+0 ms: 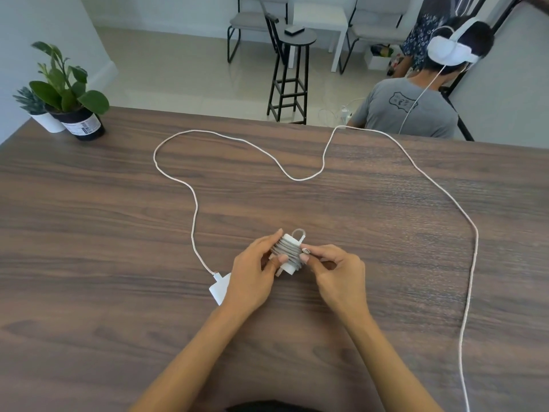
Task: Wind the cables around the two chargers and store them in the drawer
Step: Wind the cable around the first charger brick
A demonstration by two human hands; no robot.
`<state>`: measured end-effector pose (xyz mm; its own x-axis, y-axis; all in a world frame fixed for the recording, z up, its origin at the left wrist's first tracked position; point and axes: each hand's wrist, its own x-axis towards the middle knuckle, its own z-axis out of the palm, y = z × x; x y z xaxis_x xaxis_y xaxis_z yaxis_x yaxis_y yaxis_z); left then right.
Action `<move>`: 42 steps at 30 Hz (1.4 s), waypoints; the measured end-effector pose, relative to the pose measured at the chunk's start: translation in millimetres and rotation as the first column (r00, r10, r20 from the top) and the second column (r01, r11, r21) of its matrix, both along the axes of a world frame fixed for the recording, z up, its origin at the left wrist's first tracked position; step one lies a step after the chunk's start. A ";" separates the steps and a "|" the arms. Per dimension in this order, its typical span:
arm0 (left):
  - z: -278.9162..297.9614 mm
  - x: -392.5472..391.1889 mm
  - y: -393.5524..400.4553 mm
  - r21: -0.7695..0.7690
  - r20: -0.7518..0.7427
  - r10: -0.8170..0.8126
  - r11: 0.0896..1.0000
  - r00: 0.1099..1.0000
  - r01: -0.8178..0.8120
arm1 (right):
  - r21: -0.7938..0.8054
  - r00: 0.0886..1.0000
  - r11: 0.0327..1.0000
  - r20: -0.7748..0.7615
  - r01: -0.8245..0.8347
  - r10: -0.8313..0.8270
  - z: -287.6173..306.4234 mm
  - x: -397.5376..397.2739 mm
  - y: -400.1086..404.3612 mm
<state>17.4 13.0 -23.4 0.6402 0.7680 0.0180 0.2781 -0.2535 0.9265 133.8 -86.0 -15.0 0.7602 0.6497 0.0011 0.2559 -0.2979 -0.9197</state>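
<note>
Over the middle of the wooden table (89,221), my left hand (252,278) grips a white charger (289,252) with a grey cable wound in several turns round it. My right hand (335,275) pinches that cable's plug end (306,251) against the coil. A second white charger (219,288) lies flat on the table, partly hidden under my left hand. Its long white cable (194,209) runs away from it in loose curves over the table and down the right side to the near edge. No drawer is in view.
Two potted plants (64,90) stand at the table's far left corner. Beyond the far edge a person with a white headset (451,49) sits facing away, near a black stool (289,72) and chairs.
</note>
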 end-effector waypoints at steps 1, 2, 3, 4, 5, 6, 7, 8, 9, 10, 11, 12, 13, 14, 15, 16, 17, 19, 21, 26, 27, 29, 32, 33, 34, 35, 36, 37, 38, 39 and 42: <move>-0.4 -1.1 1.2 -0.005 0.008 -0.004 1.000 1.000 0.004 | 0.012 1.000 1.000 0.011 -0.003 0.003 -0.3 -0.4 0.9; -1.1 -1.9 2.0 0.003 0.006 -0.005 1.000 1.000 0.005 | 0.025 1.000 1.000 0.011 -0.005 0.005 -0.4 -0.6 1.2; -1.5 -2.1 2.7 0.017 -0.005 -0.006 1.000 1.000 0.006 | 0.037 1.000 0.999 0.007 -0.004 0.004 -0.5 -0.7 1.2; -1.7 -2.3 3.2 0.030 -0.017 -0.005 1.000 1.000 0.006 | 0.050 1.000 0.999 0.005 0.002 -0.002 -0.8 -0.8 0.7; -1.2 -2.3 3.4 0.038 -0.022 -0.002 0.999 1.000 0.003 | 0.063 1.000 0.998 0.008 0.016 -0.016 -0.9 -0.9 0.1; -0.5 -2.2 3.6 0.047 -0.017 0.000 0.999 1.000 0.001 | 0.074 0.999 0.997 0.015 0.037 -0.038 -1.0 -0.7 -0.6; -0.2 -2.4 3.8 0.067 -0.007 -0.001 0.998 1.000 0.001 | 0.083 0.998 0.995 0.020 0.060 -0.062 -1.0 -0.4 -1.4; -0.1 -2.7 3.7 0.106 0.000 -0.005 0.994 1.000 0.005 | 0.089 0.996 0.992 0.019 0.084 -0.086 -0.9 0.4 -2.1; -0.3 -2.8 3.5 0.158 -0.001 -0.011 0.987 1.000 0.011 | 0.095 0.994 0.990 0.015 0.107 -0.109 -0.7 1.5 -3.1; -1.0 -2.9 3.1 0.209 -0.006 -0.015 0.978 1.000 0.016 | 0.100 0.992 0.987 0.007 0.126 -0.127 -0.6 2.8 -4.4; -1.7 -3.0 2.7 0.249 -0.009 -0.020 0.968 1.000 0.021 | 0.102 0.990 0.985 -0.007 0.138 -0.138 -0.4 4.0 -5.4; -2.6 -2.9 2.1 0.280 -0.009 -0.026 0.960 1.000 0.027 | 0.099 0.990 0.985 -0.028 0.144 -0.141 -0.7 4.8 -6.6; -3.3 -2.4 1.4 0.304 -0.007 -0.033 0.952 0.999 0.033 | 0.095 0.989 0.985 -0.051 0.144 -0.140 -1.1 5.1 -7.5; -3.8 -2.1 0.8 0.324 -0.003 -0.037 0.945 0.999 0.036 | 0.094 0.988 0.985 -0.072 0.143 -0.137 -1.7 5.1 -8.2; -4.1 -1.6 0.8 0.340 0.000 -0.039 0.940 0.999 0.037 | 0.096 0.987 0.985 -0.088 0.144 -0.136 -2.1 4.7 -8.3; -4.4 -1.2 0.9 0.352 0.003 -0.041 0.935 0.999 0.037 | 0.102 0.985 0.984 -0.102 0.149 -0.139 -2.4 4.4 -8.3; -4.3 -0.8 1.2 0.358 0.004 -0.043 0.933 0.999 0.039 | 0.113 0.983 0.982 -0.115 0.154 -0.141 -2.5 4.0 -8.0; -4.2 -0.3 1.5 0.360 -0.004 -0.046 0.932 0.999 0.045 | 0.156 0.983 0.976 -0.130 0.151 -0.131 -2.4 4.1 -7.1; -4.3 0.0 2.1 0.356 -0.013 -0.054 0.933 0.998 0.055 | 0.201 0.991 0.973 -0.093 0.116 -0.099 -2.6 4.3 -6.5; -4.0 0.9 4.4 0.331 0.010 -0.064 0.942 0.998 0.057 | 0.204 0.998 0.979 0.057 -0.025 0.013 -5.3 5.9 -4.5; -4.1 0.9 4.6 0.328 0.013 -0.063 0.943 0.998 0.056 | 0.189 0.994 0.980 0.098 -0.055 0.037 -5.8 7.0 -4.0; -5.0 0.7 4.6 0.328 0.021 -0.061 0.943 0.998 0.051 | 0.157 0.981 0.982 0.179 -0.107 0.078 -5.7 9.4 -3.2; -5.5 1.1 3.8 0.322 0.036 -0.061 0.946 0.998 0.046 | 0.117 0.961 0.982 0.253 -0.149 0.116 -5.3 12.2 -3.7; -5.2 1.7 3.4 0.322 0.041 -0.062 0.946 0.997 0.045 | 0.097 0.955 0.984 0.271 -0.149 0.118 -5.6 13.1 -3.6; -4.6 2.4 3.1 0.323 0.045 -0.062 0.945 0.997 0.044 | 0.080 0.951 0.987 0.288 -0.142 0.113 -5.8 13.8 -3.2; -4.0 3.1 3.2 0.323 0.048 -0.063 0.945 0.997 0.044 | 0.068 0.948 0.989 0.303 -0.128 0.102 -5.9 14.4 -2.8; -3.4 3.4 3.2 0.320 0.048 -0.063 0.946 0.997 0.044 | 0.063 0.945 0.992 0.313 -0.114 0.089 -6.0 15.0 -2.3; -2.9 3.5 3.4 0.315 0.048 -0.061 0.948 0.997 0.043 | 0.061 0.944 0.992 0.319 -0.107 0.082 -6.1 15.5 -2.2; -2.5 3.5 3.7 0.309 0.048 -0.058 0.950 0.997 0.041 | 0.058 0.944 0.992 0.317 -0.113 0.089 -6.3 16.1 -2.2; -2.2 3.3 4.1 0.301 0.049 -0.056 0.953 0.997 0.038 | 0.055 0.946 0.990 0.307 -0.130 0.107 -6.5 16.7 -2.7; -0.9 4.1 4.5 0.281 0.054 -0.057 0.959 0.997 0.039 | 0.051 0.953 0.984 0.260 -0.173 0.154 -5.3 17.7 -5.1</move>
<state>21.6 17.5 -24.2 0.6671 0.6951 0.2680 0.2042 -0.5166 0.8315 151.5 -91.1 -20.3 0.6122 0.7560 0.2318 0.5236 -0.1679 -0.8353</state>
